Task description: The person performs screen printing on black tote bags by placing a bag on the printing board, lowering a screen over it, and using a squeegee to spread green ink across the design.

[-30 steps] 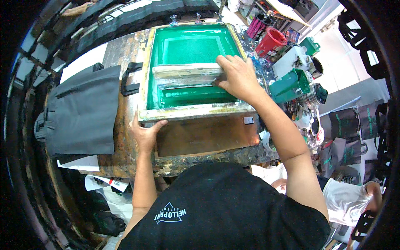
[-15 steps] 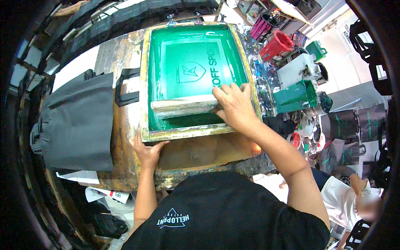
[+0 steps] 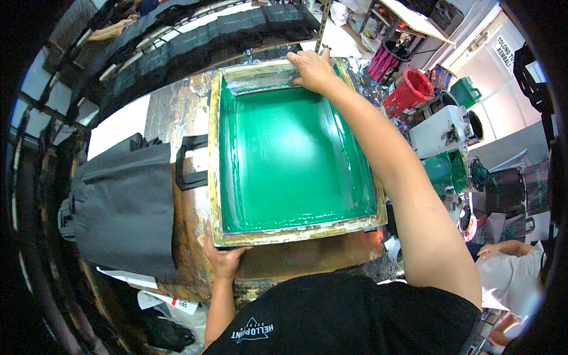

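A wooden screen printing frame (image 3: 296,232) lies on the worktable, its mesh (image 3: 284,157) coated with wet green ink. My right hand (image 3: 313,71) is closed on the right end of a long pale squeegee (image 3: 260,80), which sits against the frame's far inner side. My left hand (image 3: 222,260) grips the near left corner of the frame, thumb along its near edge; some fingertips are hidden. To the left lies a flat black fabric bag (image 3: 127,207), its handle loop (image 3: 192,180) reaching toward the frame.
On the right stand a pink-and-black bucket (image 3: 389,62), a red bucket (image 3: 409,90), a whitish jug (image 3: 439,131) and a green container (image 3: 444,171). A rack (image 3: 231,29) with black bags runs behind the table. Another person (image 3: 512,266) is at the lower right.
My right hand has moved the squeegee from the near part of the mesh to the far end. Green ink now covers the design. My left hand stays at the frame corner.
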`<control>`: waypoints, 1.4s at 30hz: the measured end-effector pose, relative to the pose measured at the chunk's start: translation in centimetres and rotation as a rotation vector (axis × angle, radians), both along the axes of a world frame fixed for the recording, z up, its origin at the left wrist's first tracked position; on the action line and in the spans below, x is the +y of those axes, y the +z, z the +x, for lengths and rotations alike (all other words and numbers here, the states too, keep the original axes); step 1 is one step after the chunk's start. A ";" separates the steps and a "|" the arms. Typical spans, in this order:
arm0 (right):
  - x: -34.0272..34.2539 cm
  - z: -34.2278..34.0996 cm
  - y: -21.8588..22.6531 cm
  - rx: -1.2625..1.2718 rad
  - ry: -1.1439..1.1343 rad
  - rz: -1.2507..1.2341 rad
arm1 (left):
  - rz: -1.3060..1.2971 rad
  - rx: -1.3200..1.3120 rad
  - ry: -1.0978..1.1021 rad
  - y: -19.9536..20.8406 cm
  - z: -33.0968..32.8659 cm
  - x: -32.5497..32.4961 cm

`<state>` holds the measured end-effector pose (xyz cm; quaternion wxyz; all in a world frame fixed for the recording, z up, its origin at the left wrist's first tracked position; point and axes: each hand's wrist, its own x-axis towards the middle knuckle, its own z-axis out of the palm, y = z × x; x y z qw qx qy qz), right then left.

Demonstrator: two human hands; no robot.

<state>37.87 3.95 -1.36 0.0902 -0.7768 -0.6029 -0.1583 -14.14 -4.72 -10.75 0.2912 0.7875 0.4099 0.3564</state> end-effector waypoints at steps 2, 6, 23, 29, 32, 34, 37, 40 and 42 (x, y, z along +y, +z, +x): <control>1.6 1.6 0.5 0.052 -0.017 -0.090 | 0.036 0.034 0.004 0.0 -0.1 0.1; 1.7 2.3 1.8 0.117 -0.017 -0.138 | 0.064 0.113 0.006 1.4 0.3 0.1; -1.0 -0.1 -0.6 -0.079 -0.095 0.157 | 0.524 0.091 -0.302 10.8 9.8 8.9; -0.4 -0.4 -2.3 -0.147 -0.082 0.156 | 0.852 0.129 -0.321 13.7 27.9 19.1; -0.5 -0.3 -3.6 -0.188 -0.056 0.247 | 0.813 0.423 -0.277 10.2 32.6 22.1; -1.3 -0.5 -4.4 -0.193 -0.021 0.308 | 0.752 0.515 -0.257 9.0 33.7 22.0; -1.3 -0.6 -4.9 -0.233 -0.014 0.264 | 0.936 0.366 -0.217 7.2 33.3 22.3; -2.0 -0.6 -4.9 -0.277 0.011 0.330 | 0.945 0.394 -0.218 7.1 33.1 21.8; -3.1 -1.5 -4.6 -0.228 -0.015 0.237 | 0.943 0.386 -0.239 6.8 32.3 21.3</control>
